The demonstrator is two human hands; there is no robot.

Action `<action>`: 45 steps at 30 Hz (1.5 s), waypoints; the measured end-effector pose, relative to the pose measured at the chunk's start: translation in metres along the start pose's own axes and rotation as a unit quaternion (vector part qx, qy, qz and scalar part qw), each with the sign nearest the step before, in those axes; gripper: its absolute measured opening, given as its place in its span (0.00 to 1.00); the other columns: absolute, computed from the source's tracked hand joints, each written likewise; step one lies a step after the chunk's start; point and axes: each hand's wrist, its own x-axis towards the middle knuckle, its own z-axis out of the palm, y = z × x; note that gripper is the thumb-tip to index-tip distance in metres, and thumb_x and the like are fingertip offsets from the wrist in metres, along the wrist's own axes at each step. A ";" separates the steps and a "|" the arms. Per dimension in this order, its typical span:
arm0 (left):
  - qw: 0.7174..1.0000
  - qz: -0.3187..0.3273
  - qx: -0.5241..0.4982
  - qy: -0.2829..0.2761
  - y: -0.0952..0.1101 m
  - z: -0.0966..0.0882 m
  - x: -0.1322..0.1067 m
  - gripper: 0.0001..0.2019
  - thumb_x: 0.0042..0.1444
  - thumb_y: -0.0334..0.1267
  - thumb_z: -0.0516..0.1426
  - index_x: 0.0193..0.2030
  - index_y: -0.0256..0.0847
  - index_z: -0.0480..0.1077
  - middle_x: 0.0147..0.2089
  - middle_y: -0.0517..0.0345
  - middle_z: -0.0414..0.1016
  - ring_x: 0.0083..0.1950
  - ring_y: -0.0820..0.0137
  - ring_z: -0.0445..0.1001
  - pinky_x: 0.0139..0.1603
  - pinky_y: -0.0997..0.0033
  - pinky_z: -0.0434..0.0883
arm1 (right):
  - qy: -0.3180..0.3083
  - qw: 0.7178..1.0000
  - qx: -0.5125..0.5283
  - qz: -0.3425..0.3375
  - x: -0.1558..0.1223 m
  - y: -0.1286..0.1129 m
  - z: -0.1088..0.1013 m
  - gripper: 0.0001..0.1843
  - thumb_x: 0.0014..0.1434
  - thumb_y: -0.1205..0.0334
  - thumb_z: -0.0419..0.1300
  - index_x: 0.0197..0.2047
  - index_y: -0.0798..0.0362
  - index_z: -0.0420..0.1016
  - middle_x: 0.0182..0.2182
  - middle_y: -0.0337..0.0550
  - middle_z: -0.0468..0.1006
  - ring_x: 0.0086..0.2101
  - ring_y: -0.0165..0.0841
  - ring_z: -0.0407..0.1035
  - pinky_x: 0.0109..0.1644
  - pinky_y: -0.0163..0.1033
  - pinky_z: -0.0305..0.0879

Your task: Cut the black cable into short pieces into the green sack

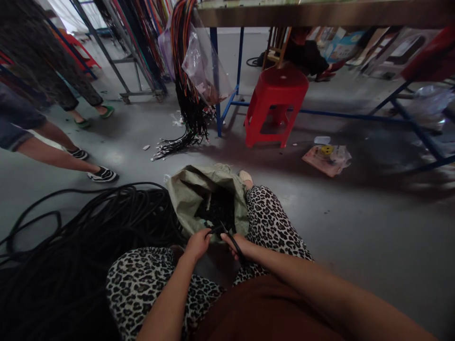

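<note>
My left hand (198, 244) is closed on a short stretch of black cable (215, 229), which points right over the near rim of a sack. My right hand (239, 246) is wrapped round scissors with black handles (234, 245). Their blades (223, 227) are close to the cable's end; whether they touch it I cannot tell. The olive woven sack (183, 192) stands open between my knees, with many small black pieces (222, 206) inside. A large heap of black cable (142, 213) lies on the floor to the left of the sack.
A red plastic stool (279, 90) stands under the workbench (320, 15). A bundle of black and orange wires (185, 85) hangs from the bench to the floor. A plastic packet (325, 161) lies at the right. Two people's legs (60, 147) are on the left.
</note>
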 end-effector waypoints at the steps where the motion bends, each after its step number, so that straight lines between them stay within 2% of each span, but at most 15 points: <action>1: 1.000 -0.005 -0.003 -0.003 0.001 -0.001 0.000 0.17 0.59 0.37 0.50 0.52 0.40 0.71 0.52 0.51 0.74 0.52 0.66 0.72 0.52 0.71 0.65 | 0.010 1.000 -0.016 -0.001 0.000 0.000 0.000 0.25 0.61 0.45 0.53 0.23 0.56 0.64 0.08 0.33 0.60 0.08 0.25 0.56 0.10 0.27 0.52; 6: 0.999 -0.037 0.002 -0.010 0.002 -0.001 0.000 0.17 0.59 0.38 0.50 0.52 0.41 0.71 0.50 0.50 0.75 0.50 0.66 0.73 0.50 0.71 0.66 | 0.051 0.995 -0.087 0.000 -0.001 -0.002 0.000 0.25 0.61 0.46 0.53 0.21 0.55 0.63 0.09 0.35 0.60 0.09 0.25 0.57 0.12 0.28 0.52; 11: 0.999 -0.030 0.015 -0.003 -0.003 0.002 0.003 0.17 0.59 0.38 0.49 0.52 0.40 0.71 0.51 0.50 0.75 0.52 0.65 0.72 0.51 0.70 0.66 | 0.058 0.993 -0.099 0.002 0.000 0.001 -0.001 0.26 0.60 0.44 0.54 0.19 0.55 0.62 0.10 0.36 0.60 0.10 0.25 0.57 0.13 0.29 0.52; 16: 0.999 -0.028 0.001 0.023 -0.008 0.004 0.006 0.18 0.59 0.38 0.50 0.54 0.38 0.70 0.53 0.49 0.74 0.55 0.65 0.71 0.54 0.69 0.65 | 0.051 0.997 -0.064 0.014 0.001 0.000 -0.002 0.28 0.59 0.41 0.52 0.20 0.56 0.62 0.10 0.36 0.61 0.10 0.25 0.58 0.12 0.28 0.54; 20: 0.999 -0.024 -0.021 0.040 -0.011 0.004 0.009 0.17 0.59 0.37 0.50 0.53 0.37 0.70 0.52 0.50 0.74 0.54 0.65 0.71 0.55 0.69 0.65 | 0.032 0.997 -0.059 0.036 0.002 -0.001 -0.001 0.28 0.59 0.39 0.51 0.25 0.57 0.65 0.12 0.36 0.63 0.10 0.26 0.60 0.11 0.29 0.57; 25: 0.998 -0.032 -0.027 0.054 -0.014 0.005 0.011 0.18 0.60 0.37 0.50 0.54 0.36 0.70 0.53 0.48 0.73 0.55 0.64 0.71 0.56 0.67 0.65 | -0.001 0.999 -0.026 0.030 0.001 0.000 0.002 0.26 0.59 0.39 0.51 0.30 0.57 0.65 0.13 0.35 0.64 0.10 0.27 0.61 0.12 0.29 0.59; 37: 0.999 -0.001 -0.049 0.019 -0.005 0.004 0.006 0.17 0.59 0.37 0.50 0.52 0.38 0.72 0.53 0.51 0.74 0.55 0.65 0.70 0.57 0.68 0.64 | -0.019 0.999 -0.044 0.013 0.002 0.000 0.002 0.26 0.61 0.41 0.50 0.32 0.58 0.67 0.13 0.37 0.66 0.11 0.27 0.63 0.13 0.28 0.58; 45: 0.998 0.005 -0.056 -0.006 0.004 -0.002 0.002 0.16 0.58 0.35 0.50 0.50 0.40 0.73 0.49 0.54 0.76 0.50 0.67 0.73 0.52 0.71 0.66 | -0.014 0.999 -0.039 0.016 -0.003 -0.003 0.002 0.26 0.59 0.40 0.52 0.35 0.59 0.69 0.16 0.38 0.67 0.12 0.27 0.62 0.13 0.29 0.58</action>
